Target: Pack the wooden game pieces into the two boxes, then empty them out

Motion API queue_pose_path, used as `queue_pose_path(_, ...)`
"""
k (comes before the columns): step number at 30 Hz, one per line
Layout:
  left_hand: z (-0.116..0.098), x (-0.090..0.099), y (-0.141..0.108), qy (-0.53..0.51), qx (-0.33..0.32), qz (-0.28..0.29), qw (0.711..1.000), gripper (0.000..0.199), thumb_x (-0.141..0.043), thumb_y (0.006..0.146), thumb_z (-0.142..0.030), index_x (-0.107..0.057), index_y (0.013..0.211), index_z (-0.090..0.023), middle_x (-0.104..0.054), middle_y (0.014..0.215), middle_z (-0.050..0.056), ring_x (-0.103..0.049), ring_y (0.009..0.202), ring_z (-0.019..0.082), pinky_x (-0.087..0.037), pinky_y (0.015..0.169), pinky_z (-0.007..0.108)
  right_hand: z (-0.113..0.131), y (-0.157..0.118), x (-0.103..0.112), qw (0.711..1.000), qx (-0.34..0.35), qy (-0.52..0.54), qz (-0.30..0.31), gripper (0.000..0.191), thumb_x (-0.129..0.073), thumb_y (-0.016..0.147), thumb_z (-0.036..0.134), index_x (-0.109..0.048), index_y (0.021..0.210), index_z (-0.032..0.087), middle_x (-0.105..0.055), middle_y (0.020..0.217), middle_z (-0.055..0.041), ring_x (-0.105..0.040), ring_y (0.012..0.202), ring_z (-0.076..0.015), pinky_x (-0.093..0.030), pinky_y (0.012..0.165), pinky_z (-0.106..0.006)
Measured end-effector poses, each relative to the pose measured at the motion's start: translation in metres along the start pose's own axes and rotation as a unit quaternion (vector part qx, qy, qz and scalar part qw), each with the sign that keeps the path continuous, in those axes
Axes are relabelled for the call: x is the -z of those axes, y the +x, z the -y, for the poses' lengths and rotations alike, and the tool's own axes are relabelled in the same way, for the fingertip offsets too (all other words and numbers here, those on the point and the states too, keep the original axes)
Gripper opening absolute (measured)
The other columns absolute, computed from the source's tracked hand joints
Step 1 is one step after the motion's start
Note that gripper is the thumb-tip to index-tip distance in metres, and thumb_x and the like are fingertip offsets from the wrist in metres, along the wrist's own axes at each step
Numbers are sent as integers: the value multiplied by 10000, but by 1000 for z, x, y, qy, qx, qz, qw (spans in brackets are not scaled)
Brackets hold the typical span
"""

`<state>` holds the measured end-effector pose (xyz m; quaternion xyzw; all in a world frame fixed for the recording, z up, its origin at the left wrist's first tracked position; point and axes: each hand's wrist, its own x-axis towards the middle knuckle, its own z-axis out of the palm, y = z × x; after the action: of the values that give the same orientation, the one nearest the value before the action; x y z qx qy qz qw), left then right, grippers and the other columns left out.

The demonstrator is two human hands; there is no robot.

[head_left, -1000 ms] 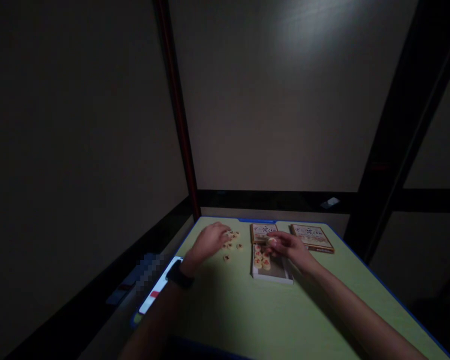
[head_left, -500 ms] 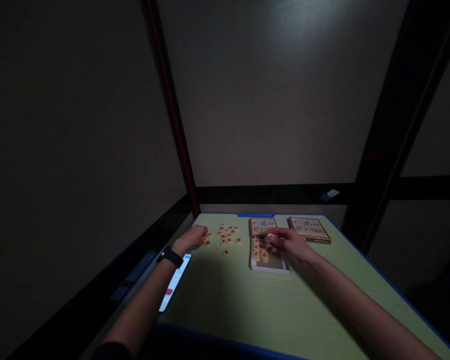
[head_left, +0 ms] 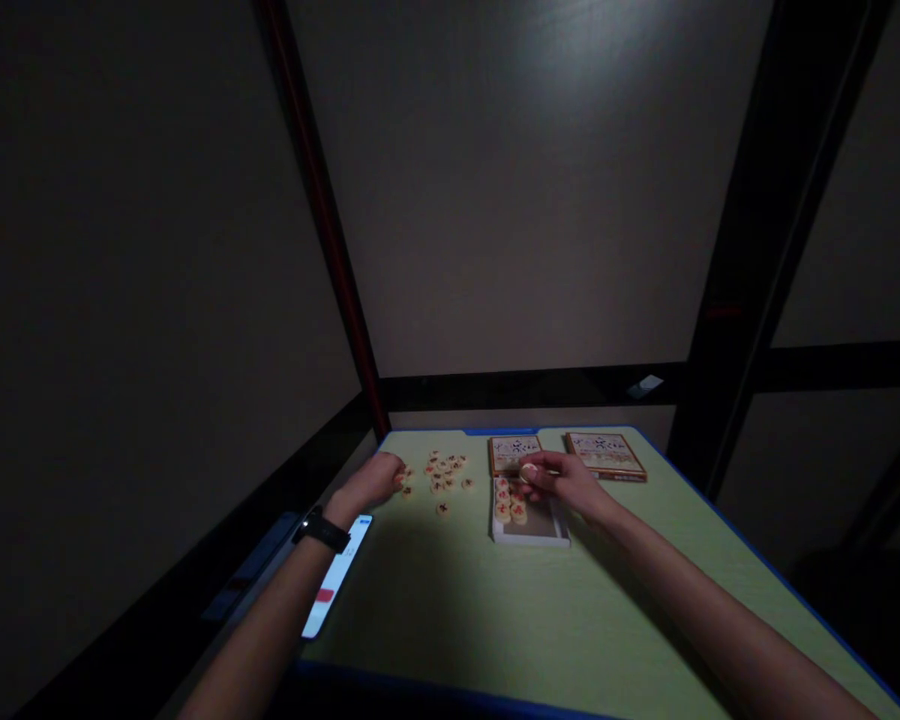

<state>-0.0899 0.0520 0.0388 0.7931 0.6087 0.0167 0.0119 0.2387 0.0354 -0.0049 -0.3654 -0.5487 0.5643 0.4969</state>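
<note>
Between the thumb and fingers of my right hand (head_left: 566,480) is a round Chinese chess piece (head_left: 528,472), held above an open white box tray (head_left: 544,525). Red-marked pieces (head_left: 503,498) stand in the tray's left part, some partly behind my fingers. My left hand (head_left: 375,480), with a dark watch on its wrist, is at the left edge of the loose chess pieces (head_left: 448,470). Its fingers are curled closed, and whatever they hold is hidden. One loose piece (head_left: 442,509) lies nearer to me, apart from the others.
Two printed flat boxes lie behind the tray: one box (head_left: 514,452) directly behind it and another box (head_left: 607,455) to the right. A lit phone (head_left: 337,577) lies at the table's left edge, beside my left forearm. The green table (head_left: 480,620) has a blue rim.
My view has shifted slightly, so everything on the table appears a little further left. My right hand keeps the chess piece over the tray. My left hand stays by the loose pieces.
</note>
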Motion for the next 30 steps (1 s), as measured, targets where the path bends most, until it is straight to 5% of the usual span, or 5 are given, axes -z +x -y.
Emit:
queue_pose_path(9, -20, -32, 0, 12, -90, -37, 995, 176, -481, 827, -143, -654, 855, -163, -676, 889, 94, -620, 902, 217, -448, 822, 294, 0, -1, -4, 1000, -8, -6, 0, 513, -906, 509, 449, -696, 843, 121, -703, 711, -65, -685, 663, -184, -569, 654, -318)
queue_pose_path(15, -31, -37, -9, -8, -73, -7, 997, 173, -488, 846, -145, -660, 843, -150, -676, 926, 104, -611, 943, 221, -438, 891, 317, -5, -9, -22, 988, 55, -141, 33, 397, -795, 651, 440, -743, 889, 127, -726, 776, -63, -653, 684, -169, -530, 652, -298)
queue_pose_path(19, -32, -42, -12, -37, -53, -11, 998, 164, -504, 864, -175, -666, 880, -153, -675, 977, 104, -599, 962, 218, -443, 873, 306, -5, 0, -51, 948, 92, -285, 108, 231, -661, 763, 280, -764, 916, 142, -739, 789, -52, -636, 680, -161, -472, 594, -250)
queue_pose_path(24, -31, -55, -7, -50, -22, -23, 998, 191, -505, 886, -198, -656, 989, -142, -662, 1077, 120, -579, 1048, 228, -426, 939, 326, -5, 37, -80, 867, 80, -459, 175, 258, -591, 671, 56, -778, 819, 156, -739, 726, -16, -644, 697, -151, -434, 619, -216)
queue_pose_path(30, -29, -68, -6, -67, -31, -28, 997, 220, -502, 889, -177, -633, 1063, -141, -634, 1129, 131, -571, 1093, 229, -414, 987, 337, -15, 58, -89, 846, 62, -487, 208, 226, -629, 638, 56, -783, 751, 176, -739, 705, 11, -664, 728, -150, -439, 633, -194)
